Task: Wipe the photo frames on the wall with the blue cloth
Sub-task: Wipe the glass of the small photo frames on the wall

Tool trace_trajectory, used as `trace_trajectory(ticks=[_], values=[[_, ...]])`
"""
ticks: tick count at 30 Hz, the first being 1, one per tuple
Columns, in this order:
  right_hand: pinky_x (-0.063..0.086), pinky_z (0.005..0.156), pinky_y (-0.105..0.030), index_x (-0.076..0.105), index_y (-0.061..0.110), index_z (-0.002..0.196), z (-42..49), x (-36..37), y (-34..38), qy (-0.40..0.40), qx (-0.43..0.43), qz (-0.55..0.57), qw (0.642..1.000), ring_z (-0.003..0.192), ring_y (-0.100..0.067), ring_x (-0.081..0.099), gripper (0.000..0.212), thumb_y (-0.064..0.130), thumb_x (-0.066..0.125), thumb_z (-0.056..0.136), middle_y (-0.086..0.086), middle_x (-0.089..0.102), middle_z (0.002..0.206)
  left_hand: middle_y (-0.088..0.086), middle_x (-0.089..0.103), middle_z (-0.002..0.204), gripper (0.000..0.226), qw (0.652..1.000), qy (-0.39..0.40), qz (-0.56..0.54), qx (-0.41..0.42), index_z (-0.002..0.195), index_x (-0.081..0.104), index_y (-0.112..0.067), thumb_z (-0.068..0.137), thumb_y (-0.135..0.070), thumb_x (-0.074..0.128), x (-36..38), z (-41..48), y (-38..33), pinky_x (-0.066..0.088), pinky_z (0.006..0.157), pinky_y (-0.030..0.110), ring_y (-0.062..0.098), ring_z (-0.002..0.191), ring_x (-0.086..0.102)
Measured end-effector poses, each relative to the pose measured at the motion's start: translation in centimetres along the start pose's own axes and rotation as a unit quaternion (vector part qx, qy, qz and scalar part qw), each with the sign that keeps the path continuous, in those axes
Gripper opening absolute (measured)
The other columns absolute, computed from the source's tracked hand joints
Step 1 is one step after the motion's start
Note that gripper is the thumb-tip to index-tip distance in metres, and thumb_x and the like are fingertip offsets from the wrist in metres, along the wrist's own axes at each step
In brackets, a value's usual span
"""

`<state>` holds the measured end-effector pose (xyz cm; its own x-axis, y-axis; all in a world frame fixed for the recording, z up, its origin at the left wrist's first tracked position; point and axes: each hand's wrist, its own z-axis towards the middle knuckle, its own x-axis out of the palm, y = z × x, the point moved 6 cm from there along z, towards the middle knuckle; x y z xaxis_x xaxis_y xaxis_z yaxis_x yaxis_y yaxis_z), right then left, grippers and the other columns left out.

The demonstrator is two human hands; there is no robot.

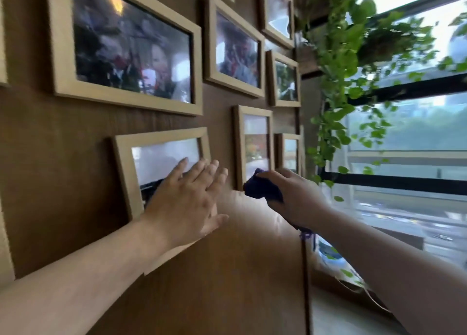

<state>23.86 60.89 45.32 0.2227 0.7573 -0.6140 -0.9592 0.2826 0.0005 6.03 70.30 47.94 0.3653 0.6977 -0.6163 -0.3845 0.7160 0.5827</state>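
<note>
Dark blue cloth [262,187] bunched in right hand [293,195], fingers closed on it, at lower corner of narrow tan frame [238,142], left hand [187,200] fingers spread flat over lower frame [123,158], motion blur

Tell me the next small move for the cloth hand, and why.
Probably lift the right hand and press the cloth onto the narrow frame just above it. The cloth sits bunched at that frame's lower edge, while the left hand lies flat over the neighbouring frame.
</note>
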Motion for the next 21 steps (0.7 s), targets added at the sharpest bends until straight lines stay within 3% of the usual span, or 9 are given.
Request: trace_trajectory(ticks=[2, 6, 9, 14, 21], values=[[0.036, 0.053, -0.025, 0.04, 0.035, 0.13, 2.2, 1.0, 1.6, -0.02, -0.037, 0.031, 0.999, 0.088, -0.021, 0.057, 0.054, 0.032, 0.062, 0.081, 0.002, 0.054, 0.115, 0.017, 0.038, 0.15, 0.082, 0.999, 0.011, 0.037, -0.032, 0.144, 0.031, -0.01, 0.084, -0.066, 0.03, -1.2, -0.4, 2.0, 0.027, 0.113, 0.055, 0.032, 0.139, 0.032], [0.047, 0.059, -0.032, 0.036, 0.033, 0.128, 5.4, 2.5, 6.2, -0.06, -0.077, 0.113, 0.989, 0.09, -0.021, 0.054, 0.055, 0.03, 0.066, 0.081, -0.001, 0.048, 0.117, 0.019, 0.042, 0.146, 0.081, 0.992, 0.015, 0.095, -0.087, 0.141, 0.035, -0.007, 0.085, -0.065, 0.029, -2.8, -2.2, 5.1, 0.03, 0.11, 0.057, 0.034, 0.137, 0.034], [0.053, 0.057, -0.034, 0.039, 0.032, 0.124, 6.8, 2.8, 10.0, -0.102, -0.086, 0.136, 0.982, 0.092, -0.025, 0.056, 0.054, 0.029, 0.068, 0.079, -0.003, 0.038, 0.123, 0.021, 0.038, 0.148, 0.085, 0.982, 0.025, 0.137, -0.124, 0.141, 0.034, -0.005, 0.081, -0.065, 0.041, -3.3, -3.8, 7.2, 0.028, 0.111, 0.058, 0.036, 0.139, 0.031], [0.044, 0.055, -0.023, 0.046, 0.03, 0.123, 7.8, 2.6, 15.5, -0.162, -0.13, 0.182, 0.961, 0.092, -0.023, 0.056, 0.058, 0.023, 0.074, 0.072, -0.005, 0.031, 0.13, 0.021, 0.024, 0.155, 0.103, 0.966, 0.047, 0.183, -0.177, 0.146, 0.022, -0.005, 0.072, -0.072, 0.05, -3.0, -5.6, 9.8, 0.017, 0.115, 0.058, 0.034, 0.144, 0.016], [0.054, 0.06, -0.035, 0.048, 0.028, 0.128, 8.2, 3.7, 15.7, -0.173, -0.187, 0.152, 0.955, 0.094, -0.028, 0.055, 0.046, 0.032, 0.056, 0.083, -0.012, 0.038, 0.13, 0.02, 0.028, 0.154, 0.107, 0.967, 0.031, 0.175, -0.181, 0.146, 0.024, -0.009, 0.067, -0.073, 0.057, -2.7, -5.8, 10.4, 0.019, 0.115, 0.058, 0.033, 0.143, 0.022]])
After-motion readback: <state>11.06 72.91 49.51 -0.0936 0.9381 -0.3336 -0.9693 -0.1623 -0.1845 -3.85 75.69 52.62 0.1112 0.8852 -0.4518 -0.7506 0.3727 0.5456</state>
